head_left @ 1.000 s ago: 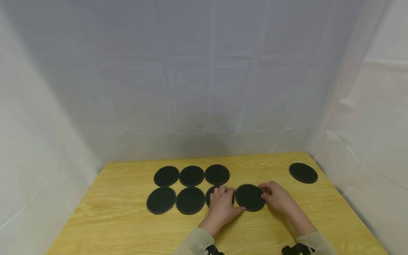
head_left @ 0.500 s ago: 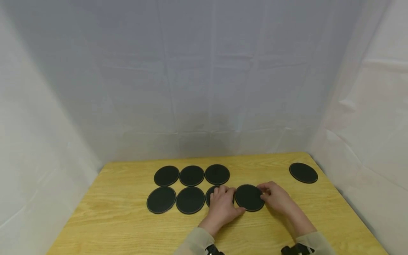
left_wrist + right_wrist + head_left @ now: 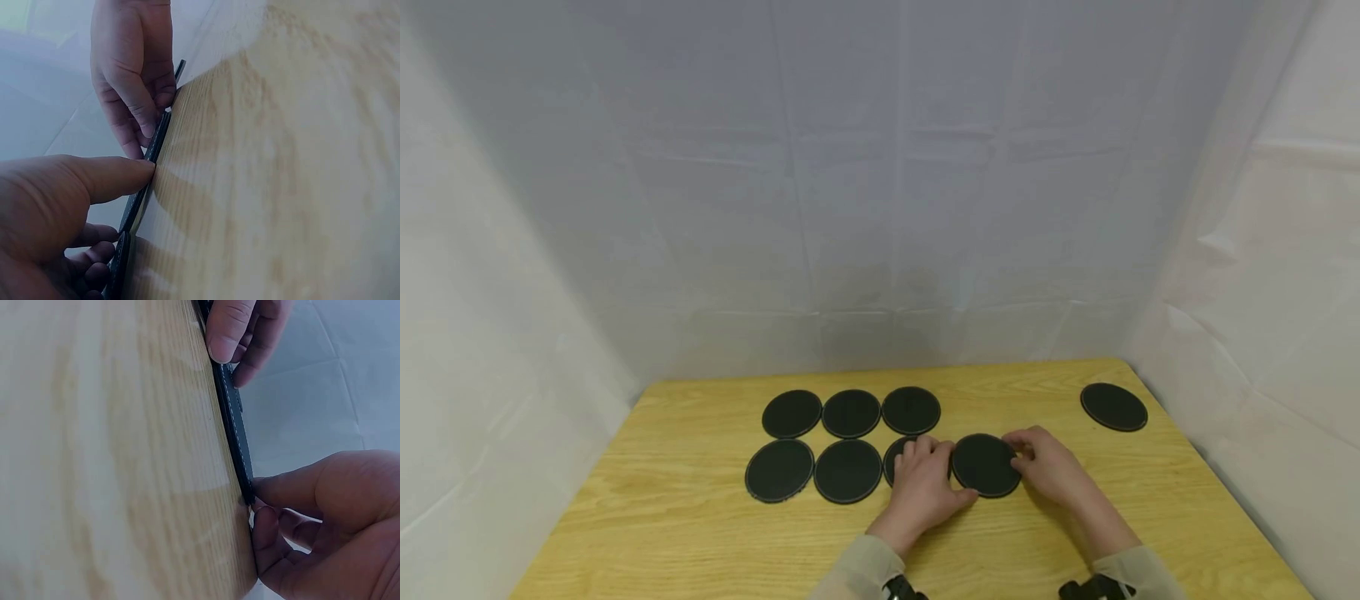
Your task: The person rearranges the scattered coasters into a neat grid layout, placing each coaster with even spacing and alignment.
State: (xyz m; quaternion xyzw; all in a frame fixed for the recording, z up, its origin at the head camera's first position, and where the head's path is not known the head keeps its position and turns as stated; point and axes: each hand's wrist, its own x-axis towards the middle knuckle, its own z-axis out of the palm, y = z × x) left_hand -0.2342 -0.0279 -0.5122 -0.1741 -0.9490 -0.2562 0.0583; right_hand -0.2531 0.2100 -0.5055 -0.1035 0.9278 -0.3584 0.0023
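Flat on the table lies a round black coaster point(image 3: 987, 467) with a light stitched line around its rim, at the right end of the front row. My right hand point(image 3: 1051, 467) grips its right edge with thumb and fingertips, also seen edge-on in the right wrist view. My left hand point(image 3: 920, 487) rests over the neighbouring coaster point(image 3: 891, 460), covering most of it. The left thumb point(image 3: 134, 175) touches the near edge of the gripped coaster, and the left fingertips lie along the seam between the two.
Two more front-row coasters, one of them this coaster point(image 3: 847, 472), lie to the left. Behind sits a row of three, including a back coaster point(image 3: 912, 410). A separate coaster point(image 3: 1114, 407) lies near the right edge of the wooden table point(image 3: 647, 517). White sheeting point(image 3: 880, 208) surrounds it.
The gripped coaster has slid very slightly left toward its neighbour, my right hand moving with it. My left hand has stayed in place.
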